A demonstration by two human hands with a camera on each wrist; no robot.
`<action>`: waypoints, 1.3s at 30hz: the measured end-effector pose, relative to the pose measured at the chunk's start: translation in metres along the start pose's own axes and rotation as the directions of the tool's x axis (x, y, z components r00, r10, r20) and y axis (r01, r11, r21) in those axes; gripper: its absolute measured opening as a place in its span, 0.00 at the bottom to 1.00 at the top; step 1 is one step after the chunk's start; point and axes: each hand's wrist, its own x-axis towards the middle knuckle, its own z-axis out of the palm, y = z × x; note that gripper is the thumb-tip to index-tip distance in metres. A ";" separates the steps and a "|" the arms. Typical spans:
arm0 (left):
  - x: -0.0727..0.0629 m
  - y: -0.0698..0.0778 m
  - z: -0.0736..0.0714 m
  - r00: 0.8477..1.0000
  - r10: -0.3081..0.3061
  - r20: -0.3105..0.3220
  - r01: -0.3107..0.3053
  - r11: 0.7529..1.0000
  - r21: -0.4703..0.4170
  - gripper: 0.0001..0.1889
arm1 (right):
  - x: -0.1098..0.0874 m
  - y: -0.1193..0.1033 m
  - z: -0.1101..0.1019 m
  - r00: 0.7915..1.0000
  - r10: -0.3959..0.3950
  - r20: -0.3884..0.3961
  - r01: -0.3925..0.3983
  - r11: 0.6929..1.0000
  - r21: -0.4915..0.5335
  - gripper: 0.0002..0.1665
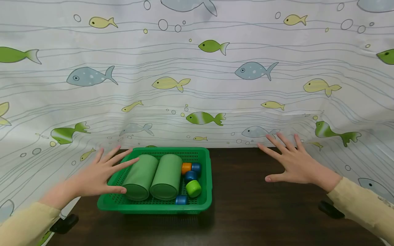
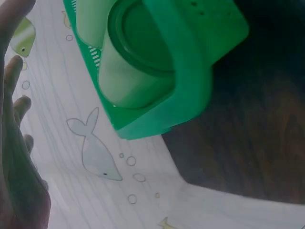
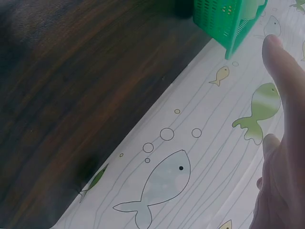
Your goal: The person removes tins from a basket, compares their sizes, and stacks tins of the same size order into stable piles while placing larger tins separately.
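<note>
A green plastic basket (image 1: 203, 201) stands on the dark wooden table, left of the middle. Inside lie two pale green cylinders (image 1: 166, 177), side by side on its left. To their right are an orange cap-like piece (image 1: 186, 167), several blue ones (image 1: 191, 176) and a lime green one (image 1: 193, 188). My left hand (image 1: 95, 174) hovers with spread fingers over the basket's left side, fingertips overlapping one cylinder in the head view. Off to the right, my right hand (image 1: 290, 164) is held up, fingers spread, holding nothing. Both wrist views show the basket at their upper part.
A white curtain (image 1: 215, 95) with printed fish hangs behind and along both sides of the table. The dark tabletop (image 1: 246, 205) extends to the right of the basket and in front of it. Black wrist straps (image 1: 330, 209) sit below each sleeve.
</note>
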 end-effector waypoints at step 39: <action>-0.064 0.051 0.053 0.902 -0.186 -0.390 0.112 0.972 -0.205 0.35 | 0.057 -0.034 -0.008 0.997 -0.060 0.056 0.058 0.997 0.042 0.62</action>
